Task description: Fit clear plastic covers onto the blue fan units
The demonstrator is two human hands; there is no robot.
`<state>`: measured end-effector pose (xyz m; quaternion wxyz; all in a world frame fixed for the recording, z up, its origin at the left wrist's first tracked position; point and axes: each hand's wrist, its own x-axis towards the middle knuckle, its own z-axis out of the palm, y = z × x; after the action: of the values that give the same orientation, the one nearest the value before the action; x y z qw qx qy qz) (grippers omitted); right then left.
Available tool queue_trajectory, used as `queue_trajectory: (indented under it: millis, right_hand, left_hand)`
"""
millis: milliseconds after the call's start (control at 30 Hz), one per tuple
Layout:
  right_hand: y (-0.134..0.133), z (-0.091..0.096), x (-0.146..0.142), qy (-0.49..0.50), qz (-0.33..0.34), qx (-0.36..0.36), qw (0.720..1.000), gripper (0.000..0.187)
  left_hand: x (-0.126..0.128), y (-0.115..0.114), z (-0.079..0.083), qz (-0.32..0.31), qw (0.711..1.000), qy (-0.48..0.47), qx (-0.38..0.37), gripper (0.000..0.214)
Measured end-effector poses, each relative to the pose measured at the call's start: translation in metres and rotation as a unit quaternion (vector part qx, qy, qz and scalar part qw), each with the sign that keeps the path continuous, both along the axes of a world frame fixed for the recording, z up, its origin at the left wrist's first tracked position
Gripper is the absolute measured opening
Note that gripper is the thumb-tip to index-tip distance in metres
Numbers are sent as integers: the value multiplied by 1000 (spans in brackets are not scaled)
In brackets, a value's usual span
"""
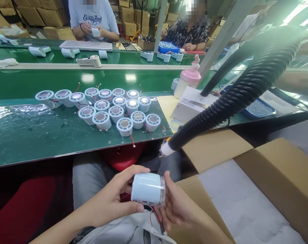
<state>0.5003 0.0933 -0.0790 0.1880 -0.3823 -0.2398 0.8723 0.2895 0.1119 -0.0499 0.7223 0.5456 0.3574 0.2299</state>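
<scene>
Low in front of me, over my lap, both hands hold one pale blue cylindrical part (148,188) with a clear ring at its right end and red wires hanging below. My left hand (112,200) wraps its left end, thumb under, fingers over the top. My right hand (178,205) grips the right end. Several like parts (110,108), round faces up and with red wires, stand grouped on the green bench (37,135) ahead.
A black ribbed hose (235,98) with a white nozzle slants down from the upper right. An open cardboard box (245,189) sits at my right. A pink-capped bottle (188,79) and white box (192,105) stand on the bench. Two people work across the conveyor.
</scene>
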Motion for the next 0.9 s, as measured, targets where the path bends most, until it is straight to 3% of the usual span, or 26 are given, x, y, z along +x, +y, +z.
queue_trajectory:
  millis: [67, 100, 167, 267, 300, 333, 367, 467, 533, 600, 667, 733, 900]
  right_hand:
    - [-4, -2, 3, -51, -57, 145, 986, 89]
    - [-6, -1, 6, -78, -86, 226, 967, 84]
    - [-7, 2, 12, -135, -106, 391, 904, 77]
    - [-7, 7, 20, -192, -50, 611, 766, 69]
    - [-6, 9, 21, -199, -36, 647, 735, 70]
    - [-6, 10, 22, -198, -34, 654, 730, 70]
    - [-6, 12, 21, -188, -40, 629, 753, 69]
    - [-6, 14, 17, -99, -92, 435, 890, 65]
    - [-7, 13, 13, -19, -136, 322, 937, 59]
    - [-8, 11, 11, 17, -160, 293, 942, 54]
    - [-9, 9, 12, -5, -155, 329, 932, 55]
    - [-9, 10, 15, -55, -133, 392, 909, 57]
    - [-8, 17, 19, -122, -80, 498, 855, 66]
  left_hand:
    - [1, -2, 1, 15, 998, -17, -52, 59]
    - [1, -3, 1, 23, 997, -25, -67, 59]
    - [2, -3, 1, 35, 995, -40, -82, 60]
    - [2, -3, 2, 34, 995, -33, -84, 61]
    - [1, -3, 3, 31, 996, -22, -80, 62]
    - [0, -3, 3, 29, 997, -9, -72, 64]
    - [-2, -3, 4, 26, 998, 4, -61, 67]
    - [-6, -1, 4, 10, 1000, 24, 3, 77]
    - [-6, 1, 4, -5, 999, 16, 30, 76]
    - [-5, 3, 4, -14, 1000, -11, 10, 72]
    - [-4, 4, 3, -19, 998, -38, -36, 70]
    - [-4, 4, 2, -27, 999, -30, -35, 71]
    - [-10, 0, -6, -56, 979, 108, 163, 75]
